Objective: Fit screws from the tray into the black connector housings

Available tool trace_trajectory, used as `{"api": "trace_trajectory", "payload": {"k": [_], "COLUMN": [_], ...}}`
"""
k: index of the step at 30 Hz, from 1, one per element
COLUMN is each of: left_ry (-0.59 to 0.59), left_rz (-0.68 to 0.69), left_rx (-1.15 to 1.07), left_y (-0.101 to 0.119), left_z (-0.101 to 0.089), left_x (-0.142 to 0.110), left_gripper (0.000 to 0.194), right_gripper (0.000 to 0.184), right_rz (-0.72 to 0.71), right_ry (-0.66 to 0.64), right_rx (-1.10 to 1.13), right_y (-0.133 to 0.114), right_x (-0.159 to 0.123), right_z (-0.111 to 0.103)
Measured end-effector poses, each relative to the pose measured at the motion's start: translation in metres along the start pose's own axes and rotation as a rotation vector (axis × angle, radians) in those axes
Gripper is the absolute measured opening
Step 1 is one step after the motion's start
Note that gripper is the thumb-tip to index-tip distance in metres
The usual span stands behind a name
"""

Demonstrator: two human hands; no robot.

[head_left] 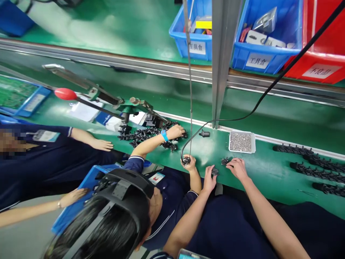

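My left hand is closed around a small black plastic part with a round, notched shape, near the front edge of the green bench. To its right, my right hand has its fingertips together at a second black part on the bench top. Fine details of both parts are too small to make out. Beyond my hands stands a white tray full of small metal pieces. Farther back on the bench lies a black cylindrical piece.
Rows of black parts lie at right. At left, a co-worker's hands handle black parts beside a lever press with a red knob. A cable hangs across the bench. Blue bins and a red bin stand on the shelf.
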State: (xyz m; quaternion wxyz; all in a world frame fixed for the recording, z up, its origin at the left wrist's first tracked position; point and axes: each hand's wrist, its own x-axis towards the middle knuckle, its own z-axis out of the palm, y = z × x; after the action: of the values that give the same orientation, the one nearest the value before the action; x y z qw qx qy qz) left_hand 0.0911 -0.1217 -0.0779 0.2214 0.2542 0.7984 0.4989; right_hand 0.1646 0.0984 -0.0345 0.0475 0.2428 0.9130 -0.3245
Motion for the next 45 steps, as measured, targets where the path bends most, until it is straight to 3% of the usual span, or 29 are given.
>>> {"api": "trace_trajectory", "payload": {"k": [7,13,18,21,26,30,33,36,40,42,45], "left_ry": [-0.019,-0.100,-0.146,-0.118,0.011,0.051,0.042,0.052,0.113,0.030,-0.244], "left_rz": [-0.006,0.016,0.094,0.109,0.052,0.016,-0.036,-0.088,-0.330,-0.522,-0.687], "left_rx": [0.061,0.092,0.157,0.187,0.251,0.261,0.226,0.137,-0.214,-0.522,-0.893], "left_y": [-0.006,0.004,0.005,0.002,-0.009,-0.010,-0.005,0.004,0.021,0.029,0.038], "left_z": [0.006,-0.009,-0.013,-0.009,-0.007,-0.010,-0.008,-0.001,0.009,0.007,-0.007], "left_x": [-0.007,-0.011,-0.007,-0.004,-0.007,-0.011,-0.011,-0.004,0.016,0.024,0.030], "left_gripper": [0.058,0.071,0.061,0.047,0.045,0.045,0.042,0.039,0.043,0.046,0.053], "right_gripper": [0.019,0.017,0.046,0.054,0.062,0.064,0.047,0.042,0.041,0.043,0.033], "right_rz": [0.028,0.065,0.062,0.005,-0.028,-0.048,0.029,0.248,0.462,0.477,0.493], "right_ry": [-0.020,-0.006,0.041,0.011,-0.036,-0.030,0.116,0.212,0.066,-0.016,-0.073], "right_rx": [-0.057,-0.132,-0.219,-0.264,-0.247,-0.146,-0.055,-0.096,-0.246,-0.268,-0.252], "right_y": [-0.002,-0.006,-0.007,-0.017,-0.055,-0.067,-0.039,0.012,0.069,0.083,0.088], "right_x": [0.002,0.001,-0.002,0.009,0.045,0.063,0.069,0.080,0.100,0.107,0.113], "right_z": [0.003,0.006,0.005,0.011,0.026,0.012,-0.018,-0.051,-0.073,-0.074,-0.070]}}
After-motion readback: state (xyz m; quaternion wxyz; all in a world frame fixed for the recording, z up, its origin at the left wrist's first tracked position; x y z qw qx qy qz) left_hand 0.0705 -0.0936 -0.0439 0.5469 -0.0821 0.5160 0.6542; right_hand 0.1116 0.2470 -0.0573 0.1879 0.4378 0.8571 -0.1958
